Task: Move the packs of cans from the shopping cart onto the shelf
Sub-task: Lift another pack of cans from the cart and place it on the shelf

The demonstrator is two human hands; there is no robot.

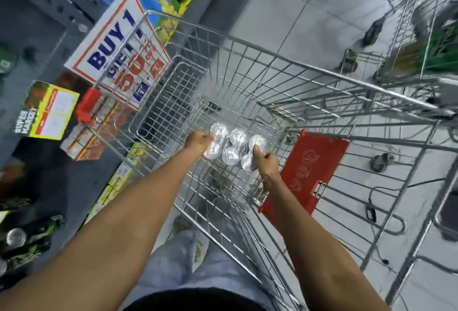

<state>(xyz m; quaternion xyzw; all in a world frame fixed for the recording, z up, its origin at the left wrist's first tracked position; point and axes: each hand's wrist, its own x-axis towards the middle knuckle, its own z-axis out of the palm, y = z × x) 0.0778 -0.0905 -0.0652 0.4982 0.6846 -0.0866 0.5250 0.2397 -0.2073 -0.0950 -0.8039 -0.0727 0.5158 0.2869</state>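
A person is looking down into a silver wire shopping cart (pixel 247 67), both bare arms reaching deep inside; at the bottom of the basket is lying a pack of 6 silver-topped cans (pixel 233 145), arranged as 2 rows of 3, its long axis running from left to right across the view. The left hand (pixel 198 140) is touching the pack's left end, its fingers curling over the edge of the cans; the right hand (pixel 266 159) is gripping the right end, its fingers (pixel 256 149) closing on the nearest can tops; so the pack is sitting directly between the 2 hands, both equally near. The lift is judged to be straight up and clear of the cart's walls. The grey metal shelf (pixel 37 25), with its white "BUY 1" sign (pixel 111 45) and boxed goods, is standing to the left of the cart, so the pack is likely to be swinging leftward once raised. A red plastic child-seat flap (pixel 304 174) is lying just beside the right wrist.
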